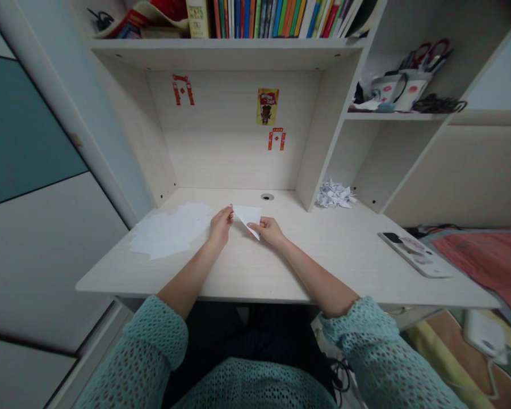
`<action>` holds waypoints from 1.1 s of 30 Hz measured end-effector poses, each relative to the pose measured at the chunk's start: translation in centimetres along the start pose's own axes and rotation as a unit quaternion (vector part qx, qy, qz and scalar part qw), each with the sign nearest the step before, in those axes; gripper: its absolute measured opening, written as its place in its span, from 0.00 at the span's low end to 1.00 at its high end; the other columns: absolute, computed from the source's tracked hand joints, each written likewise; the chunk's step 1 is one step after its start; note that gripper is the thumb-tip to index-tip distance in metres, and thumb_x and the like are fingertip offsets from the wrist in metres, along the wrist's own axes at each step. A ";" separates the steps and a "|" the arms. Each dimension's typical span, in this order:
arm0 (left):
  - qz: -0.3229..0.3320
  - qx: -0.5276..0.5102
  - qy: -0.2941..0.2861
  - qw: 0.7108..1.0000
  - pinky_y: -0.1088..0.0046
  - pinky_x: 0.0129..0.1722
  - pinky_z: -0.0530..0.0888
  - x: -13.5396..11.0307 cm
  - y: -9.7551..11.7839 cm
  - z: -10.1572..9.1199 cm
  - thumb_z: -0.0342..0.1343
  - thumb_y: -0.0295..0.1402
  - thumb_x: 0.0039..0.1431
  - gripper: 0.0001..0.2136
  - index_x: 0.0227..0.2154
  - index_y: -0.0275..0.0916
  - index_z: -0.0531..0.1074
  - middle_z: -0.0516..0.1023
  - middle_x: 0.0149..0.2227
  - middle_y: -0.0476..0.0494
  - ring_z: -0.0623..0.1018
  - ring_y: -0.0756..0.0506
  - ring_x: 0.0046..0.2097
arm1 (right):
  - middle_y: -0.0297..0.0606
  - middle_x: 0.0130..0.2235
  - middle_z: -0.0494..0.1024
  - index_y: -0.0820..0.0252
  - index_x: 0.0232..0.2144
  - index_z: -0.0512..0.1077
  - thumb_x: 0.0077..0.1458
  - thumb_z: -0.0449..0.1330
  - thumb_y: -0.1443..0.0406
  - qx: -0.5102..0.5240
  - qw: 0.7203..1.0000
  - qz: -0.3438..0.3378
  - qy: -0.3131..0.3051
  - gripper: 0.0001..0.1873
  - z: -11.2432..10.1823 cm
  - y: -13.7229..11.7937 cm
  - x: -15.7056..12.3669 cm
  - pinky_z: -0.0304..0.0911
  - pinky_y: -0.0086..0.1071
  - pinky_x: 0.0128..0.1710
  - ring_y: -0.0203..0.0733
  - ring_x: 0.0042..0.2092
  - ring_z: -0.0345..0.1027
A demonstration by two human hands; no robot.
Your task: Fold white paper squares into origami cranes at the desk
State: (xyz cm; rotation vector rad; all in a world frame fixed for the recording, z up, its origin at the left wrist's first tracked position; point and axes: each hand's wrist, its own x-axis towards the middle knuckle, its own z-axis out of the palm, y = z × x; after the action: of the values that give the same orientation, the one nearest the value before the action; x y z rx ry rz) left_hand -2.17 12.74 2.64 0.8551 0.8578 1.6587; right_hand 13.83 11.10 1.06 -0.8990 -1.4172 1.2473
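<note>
Both my hands are at the middle of a pale wood-grain desk [306, 255], holding a folded white paper triangle [247, 218] between them. My left hand [220, 224] pinches the paper's left corner with its fingertips. My right hand [269, 232] grips the lower edge near the bottom tip. To the left of my left hand lies a spread of loose white paper sheets [170, 230], not touched by either hand.
A heap of small folded paper pieces [335, 194] sits at the desk's back right. A phone [413, 254] lies near the right edge. A bookshelf [225, 48] overhangs the desk, and mugs holding scissors [398, 91] stand on a side shelf.
</note>
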 end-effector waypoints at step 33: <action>0.075 0.042 0.120 0.989 0.82 0.20 0.60 0.6 -0.9 -0.7 0.57 0.42 0.50 0.13 0.33 0.37 0.68 0.70 0.23 0.51 0.65 0.57 0.20 | 0.35 0.23 0.74 0.64 0.27 0.74 0.43 0.61 0.50 -0.112 0.993 -0.035 0.024 0.22 -1.2 1.3 0.6 0.49 0.26 0.20 0.34 0.21 0.60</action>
State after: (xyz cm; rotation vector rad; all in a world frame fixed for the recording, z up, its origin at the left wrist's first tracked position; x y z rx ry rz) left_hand -2.49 13.46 1.61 0.8043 1.0564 1.8944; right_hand 14.79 12.21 -0.17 -1.0145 -1.5574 1.0205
